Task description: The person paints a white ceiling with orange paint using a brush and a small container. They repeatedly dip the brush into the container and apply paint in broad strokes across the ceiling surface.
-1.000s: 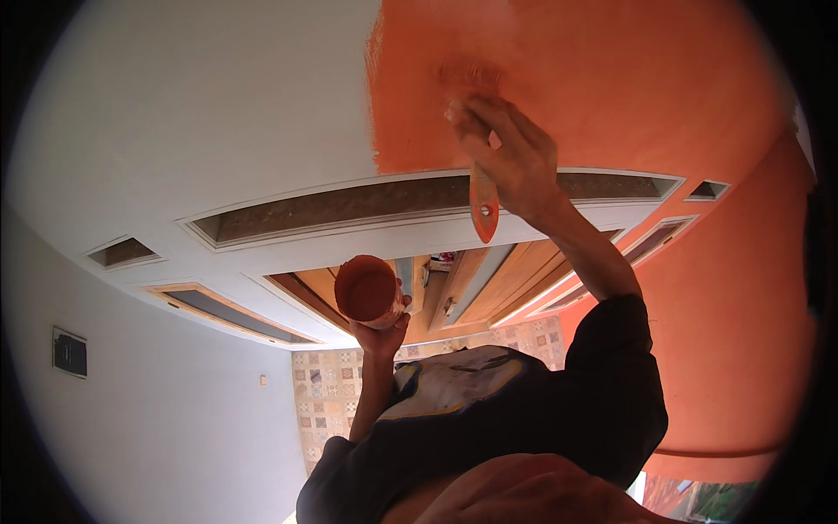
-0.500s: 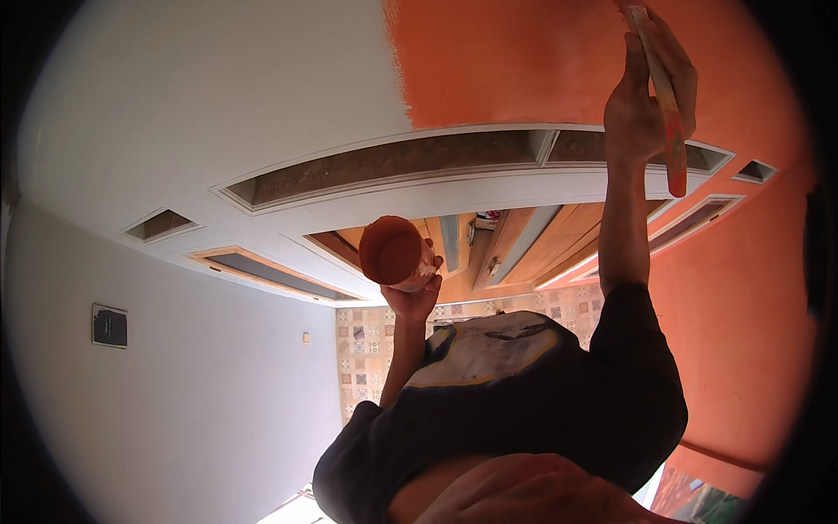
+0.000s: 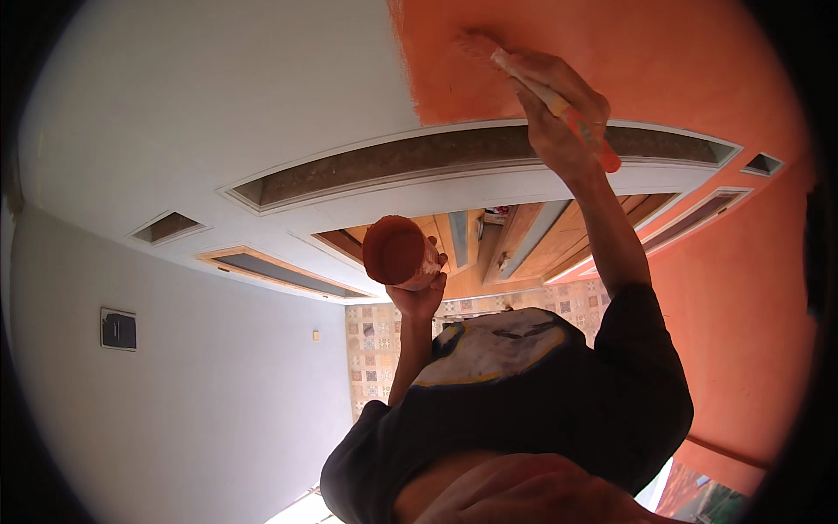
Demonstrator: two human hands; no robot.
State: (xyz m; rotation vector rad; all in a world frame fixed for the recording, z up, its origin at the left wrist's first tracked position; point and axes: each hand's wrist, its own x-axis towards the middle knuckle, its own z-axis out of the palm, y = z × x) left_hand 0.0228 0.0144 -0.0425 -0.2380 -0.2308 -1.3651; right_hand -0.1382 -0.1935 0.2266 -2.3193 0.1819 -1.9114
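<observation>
Right grip (image 3: 578, 90) clamped on brush (image 3: 556, 103), bristles (image 3: 477, 45) beyond; left grip (image 3: 419, 299) clamped on cup (image 3: 397, 253).
Overreach left of right grip could smear white wall (image 3: 253, 79); tilting left grip could spill any contents.

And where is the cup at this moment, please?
In the head view, the cup is just left of centre, held in the left hand, and appears below the long wall opening.
</observation>
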